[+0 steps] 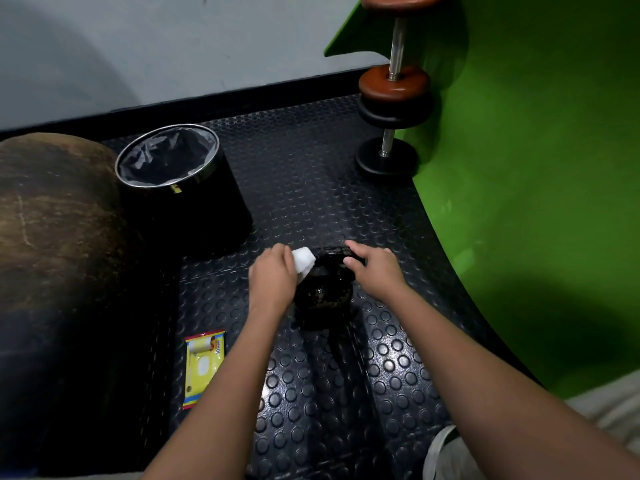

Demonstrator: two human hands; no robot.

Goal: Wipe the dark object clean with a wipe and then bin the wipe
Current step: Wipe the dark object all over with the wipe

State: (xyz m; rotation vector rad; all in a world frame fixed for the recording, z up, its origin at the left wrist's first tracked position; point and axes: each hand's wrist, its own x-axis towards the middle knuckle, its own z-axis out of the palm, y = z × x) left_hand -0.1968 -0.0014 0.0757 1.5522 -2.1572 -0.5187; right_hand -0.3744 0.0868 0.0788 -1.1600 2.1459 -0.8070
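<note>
A dark, glossy kettlebell-like object stands on the studded black floor mat. My right hand grips its handle at the top. My left hand holds a folded white wipe pressed against the object's upper left side. The black bin, lined with a grey bag and rimmed in metal, stands open on the floor to the far left of the object.
A yellow pack of wipes lies on the mat near my left forearm. A large brown ball fills the left side. Dumbbells stand upright against a green wall on the right.
</note>
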